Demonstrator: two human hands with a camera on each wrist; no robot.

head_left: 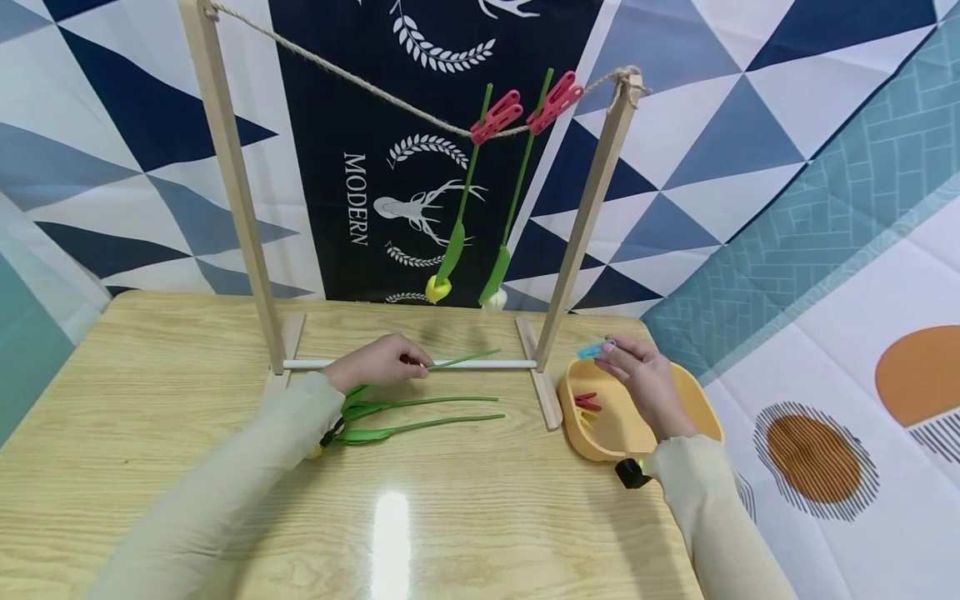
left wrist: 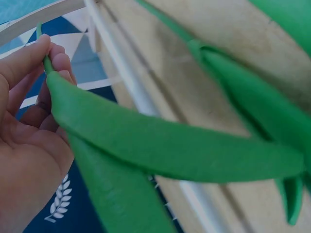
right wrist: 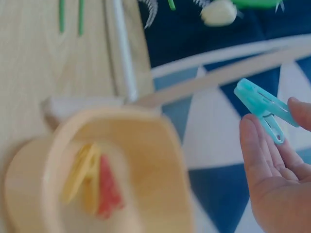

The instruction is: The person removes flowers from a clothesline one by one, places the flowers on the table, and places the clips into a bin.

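Note:
My left hand [head_left: 382, 364] pinches the green stem of an artificial tulip [head_left: 468, 357] between thumb and fingers, above the table near the white crossbar. Its broad leaves [left wrist: 160, 145] spread across the left wrist view. Between the thumb and fingers of my right hand [head_left: 647, 379] is a turquoise clothespin [right wrist: 262, 107], over the yellow basin. Two more tulip stems [head_left: 450, 420] lie on the table beside my left forearm, their flower ends mostly hidden by the sleeve. A yellow tulip [head_left: 438, 289] and a white tulip [head_left: 494, 300] hang upside down from red clothespins [head_left: 497, 118].
A rope [head_left: 352, 79] sags between two wooden posts [head_left: 238, 187] standing on the wooden table [head_left: 315, 517]. The white crossbar [head_left: 487, 364] joins the posts low down. At the right, the yellow basin [head_left: 588, 446] contains red and yellow clothespins [right wrist: 95, 179]. Patterned cloth hangs behind.

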